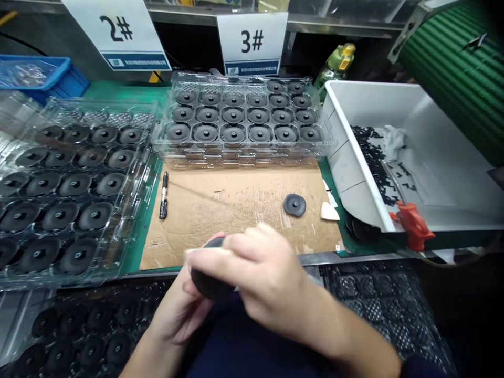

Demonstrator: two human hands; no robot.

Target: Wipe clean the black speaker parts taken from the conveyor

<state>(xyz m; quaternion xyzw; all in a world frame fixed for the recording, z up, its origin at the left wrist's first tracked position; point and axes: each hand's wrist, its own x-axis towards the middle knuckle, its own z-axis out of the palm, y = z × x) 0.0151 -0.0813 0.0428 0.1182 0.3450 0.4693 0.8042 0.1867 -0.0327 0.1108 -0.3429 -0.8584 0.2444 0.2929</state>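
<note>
My left hand [179, 310] is closed around a rounded black plastic part [210, 286], held just in front of the table edge. My right hand [270, 268] lies over the top of that part with its fingers curled in. Whatever those fingers grip is hidden, and their tips are blurred. A similar black disc with a small raised centre [295, 205] rests on the cardboard sheet [220, 210] beyond my hands. To its right is a small off-white wedge-shaped piece [329, 211]. A black pen [164, 195] lies at the cardboard's left side.
Clear trays of black discs stand at the back [233, 137] and left [129, 199]. On the right, a white bin [354, 157] holds small black scraps, with a red-handled tool [415, 226] at its rim. A green ribbed lamp-like cover [460, 73] overhangs it.
</note>
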